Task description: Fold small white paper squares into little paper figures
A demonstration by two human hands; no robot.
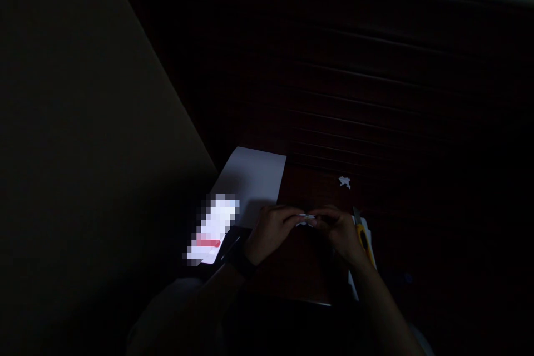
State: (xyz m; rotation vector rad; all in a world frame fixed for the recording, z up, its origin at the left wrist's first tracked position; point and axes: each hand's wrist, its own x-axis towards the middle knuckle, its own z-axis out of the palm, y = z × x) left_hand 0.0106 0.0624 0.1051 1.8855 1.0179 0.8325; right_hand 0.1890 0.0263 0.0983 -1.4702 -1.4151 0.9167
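Note:
The scene is very dark. My left hand [271, 231] and my right hand [340, 231] meet over a dark table, both with fingers pinched on a small white piece of paper [306, 219] held between them. A dark band sits on my left wrist. A yellow utility knife [362, 233] lies just right of my right hand on a white sheet. A small folded white paper shape [344, 182] rests on the table beyond my hands.
A white sheet of paper [254, 181] lies to the left of my hands. A bright blurred-out screen [212, 229] lies at its near end. A pale wall [75, 122] fills the left; a dark slatted surface [375, 83] rises behind.

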